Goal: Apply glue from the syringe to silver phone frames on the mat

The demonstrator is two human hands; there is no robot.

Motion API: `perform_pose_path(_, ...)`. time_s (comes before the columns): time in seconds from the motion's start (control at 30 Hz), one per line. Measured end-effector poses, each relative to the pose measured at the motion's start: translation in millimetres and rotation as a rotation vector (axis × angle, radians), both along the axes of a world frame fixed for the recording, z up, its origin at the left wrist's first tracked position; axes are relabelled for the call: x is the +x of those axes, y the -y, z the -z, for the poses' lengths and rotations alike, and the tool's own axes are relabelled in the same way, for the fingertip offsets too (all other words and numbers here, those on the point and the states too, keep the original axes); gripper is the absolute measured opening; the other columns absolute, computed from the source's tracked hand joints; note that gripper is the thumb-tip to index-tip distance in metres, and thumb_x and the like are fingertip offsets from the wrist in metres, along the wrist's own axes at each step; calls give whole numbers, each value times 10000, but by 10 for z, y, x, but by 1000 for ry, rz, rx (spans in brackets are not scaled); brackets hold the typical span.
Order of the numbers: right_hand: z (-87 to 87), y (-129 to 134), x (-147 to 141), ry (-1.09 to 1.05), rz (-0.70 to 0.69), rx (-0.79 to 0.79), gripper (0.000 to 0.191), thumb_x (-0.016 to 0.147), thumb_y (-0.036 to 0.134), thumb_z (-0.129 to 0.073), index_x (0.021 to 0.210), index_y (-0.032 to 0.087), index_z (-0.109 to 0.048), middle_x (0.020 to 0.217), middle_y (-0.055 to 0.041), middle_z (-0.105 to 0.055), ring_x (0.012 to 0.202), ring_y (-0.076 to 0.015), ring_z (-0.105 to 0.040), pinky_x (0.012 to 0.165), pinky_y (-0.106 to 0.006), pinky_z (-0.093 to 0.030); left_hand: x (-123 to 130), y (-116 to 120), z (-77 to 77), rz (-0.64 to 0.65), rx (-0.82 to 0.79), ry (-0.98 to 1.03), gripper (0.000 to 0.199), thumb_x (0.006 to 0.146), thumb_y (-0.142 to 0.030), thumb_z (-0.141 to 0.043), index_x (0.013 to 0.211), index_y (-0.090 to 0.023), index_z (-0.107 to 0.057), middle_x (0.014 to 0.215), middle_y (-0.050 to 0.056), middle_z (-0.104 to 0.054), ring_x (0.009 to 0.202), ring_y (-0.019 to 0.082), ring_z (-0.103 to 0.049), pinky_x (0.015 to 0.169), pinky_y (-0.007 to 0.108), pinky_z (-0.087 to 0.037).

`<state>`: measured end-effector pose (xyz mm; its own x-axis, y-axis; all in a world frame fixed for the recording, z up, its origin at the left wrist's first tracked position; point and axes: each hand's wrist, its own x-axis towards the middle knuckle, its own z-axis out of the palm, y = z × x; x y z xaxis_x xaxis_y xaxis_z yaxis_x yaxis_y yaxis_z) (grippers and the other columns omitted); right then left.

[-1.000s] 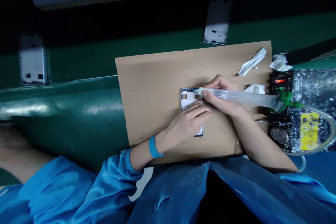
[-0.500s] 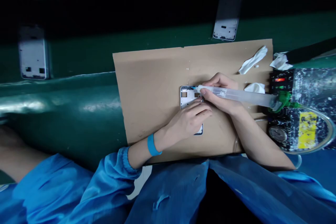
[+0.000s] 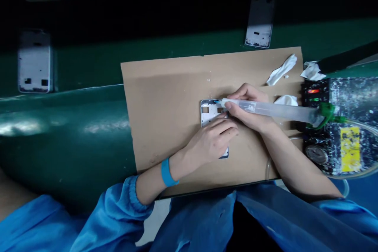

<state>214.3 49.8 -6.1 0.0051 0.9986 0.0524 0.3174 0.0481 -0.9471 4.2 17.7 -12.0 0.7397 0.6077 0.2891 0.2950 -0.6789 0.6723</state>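
Note:
In the head view a phone frame, white with dark edges and square cutouts, lies on a cardboard sheet. My left hand lies across it with fingers curled, holding it down and hiding its middle. My right hand is closed round the front of a translucent glue syringe. The syringe lies nearly level, with its blue needle tip at the frame's upper edge. A green cap at its back end joins a clear hose.
Other phone frames lie on the green bench, one far left and one at the back. Crumpled white wipes sit at the cardboard's right side. A paint-spattered dispenser box with gauge stands right. Another person's arm shows lower left.
The syringe tip has shifted slightly left along the frame's upper edge in my right hand. My left hand stays on the frame. The whole view has shifted a little.

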Motion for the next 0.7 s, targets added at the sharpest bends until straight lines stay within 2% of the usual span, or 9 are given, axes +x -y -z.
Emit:
perform_pose_path(0.23, -42, 27, -8, 11, 16, 14, 253, 950, 470, -982, 957, 312, -784, 810, 5, -828, 634, -184, -737, 564, -328, -601, 9, 10, 2, -45, 30, 72, 346, 1104, 24, -480, 1182, -155, -766, 1239, 70, -836, 1242, 214, -807, 1371, 460, -593)
perform_pose_path(0.47, -90, 21, -9, 43, 15, 33, 296, 974, 540, -966, 923, 329, -766, 774, 2, -784, 601, -183, -678, 506, -346, -533, 27, 16, 31, -17, -37, 36, 375, 1089, 28, -470, 1178, -185, -766, 1233, 61, -826, 1222, 223, -802, 1378, 530, -592)
perform_pose_path(0.7, 2, -11, 21, 65, 21, 100, 334, 981, 563, -960, 907, 317, -747, 730, 6, -745, 576, -167, -627, 487, -337, -482, 41, 2, 29, -58, 31, 88, 361, 1132, 5, -444, 1117, -169, -759, 1181, 67, -828, 1168, 200, -797, 1354, 476, -605)
